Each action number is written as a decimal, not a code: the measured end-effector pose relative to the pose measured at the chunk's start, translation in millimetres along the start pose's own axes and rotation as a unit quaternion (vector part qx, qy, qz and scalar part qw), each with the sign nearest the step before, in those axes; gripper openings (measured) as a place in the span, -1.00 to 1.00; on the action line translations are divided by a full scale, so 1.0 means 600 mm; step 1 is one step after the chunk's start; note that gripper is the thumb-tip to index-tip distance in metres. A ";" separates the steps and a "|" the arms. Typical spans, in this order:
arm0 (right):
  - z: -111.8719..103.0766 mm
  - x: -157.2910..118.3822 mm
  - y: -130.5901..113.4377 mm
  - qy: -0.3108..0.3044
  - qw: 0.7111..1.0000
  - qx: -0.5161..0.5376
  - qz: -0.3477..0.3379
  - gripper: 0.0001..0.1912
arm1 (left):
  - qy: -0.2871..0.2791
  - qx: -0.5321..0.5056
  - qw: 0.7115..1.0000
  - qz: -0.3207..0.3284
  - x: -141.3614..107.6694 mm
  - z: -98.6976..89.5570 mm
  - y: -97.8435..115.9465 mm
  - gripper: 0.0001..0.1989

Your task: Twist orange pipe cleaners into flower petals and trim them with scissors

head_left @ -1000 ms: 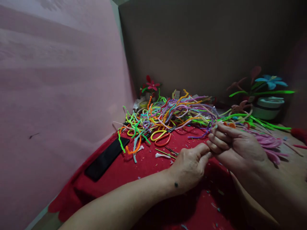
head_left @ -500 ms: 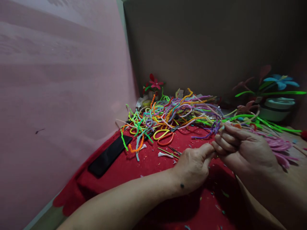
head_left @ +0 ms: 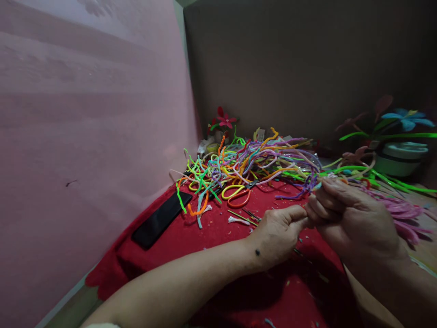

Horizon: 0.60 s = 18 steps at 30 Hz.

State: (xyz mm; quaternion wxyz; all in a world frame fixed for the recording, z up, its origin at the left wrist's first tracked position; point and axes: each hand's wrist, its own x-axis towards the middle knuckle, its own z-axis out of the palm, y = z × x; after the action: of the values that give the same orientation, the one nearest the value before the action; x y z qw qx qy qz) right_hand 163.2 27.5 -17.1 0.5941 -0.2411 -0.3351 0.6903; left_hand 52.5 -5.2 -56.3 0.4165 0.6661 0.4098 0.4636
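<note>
My left hand [head_left: 278, 237] is closed, its thumb and index finger pinched against the fingers of my right hand [head_left: 357, 218]. What lies in that pinch is hidden. My right hand is closed too, with its fingers curled in. A small pale-blue bit [head_left: 318, 186] shows at its fingertips; the rest of what it grips cannot be made out. Just beyond the hands lie purple pipe cleaners [head_left: 309, 186], part of a large tangled heap of coloured pipe cleaners [head_left: 252, 159]. Scissors [head_left: 239, 196] with yellow and orange handles rest in front of the heap.
A black phone [head_left: 160, 221] lies on the red cloth [head_left: 164, 269] near the pink wall [head_left: 102, 136]. Pink pipe cleaners [head_left: 401, 212] spread on the right. Behind them stands a pale green pot [head_left: 399, 159] near a blue flower [head_left: 408, 119]. Small scraps dot the cloth.
The whole view has shifted slightly, so things appear a little further right. Both hands stay closed and touching, in nearly the same pose.
</note>
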 end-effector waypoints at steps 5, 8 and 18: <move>0.003 -0.005 0.004 -0.018 0.999 -0.022 -0.022 -0.68 | -0.003 0.001 1.000 -0.029 0.002 -0.001 -0.004 -0.80; -0.005 -0.003 0.010 -0.037 0.999 -0.029 -0.025 -0.68 | -0.013 -0.005 0.999 -0.041 0.003 -0.003 -0.008 -0.83; -0.004 0.009 0.006 -0.050 0.998 0.013 -0.026 -0.68 | -0.034 -0.028 0.993 -0.113 0.016 -0.014 0.006 -0.82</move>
State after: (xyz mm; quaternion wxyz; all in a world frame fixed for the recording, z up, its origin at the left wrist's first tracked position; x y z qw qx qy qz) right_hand 161.6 33.1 -21.1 0.5979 -0.1897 -0.3612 0.6899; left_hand 47.0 4.2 -48.5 0.4983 0.6192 0.4550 0.4015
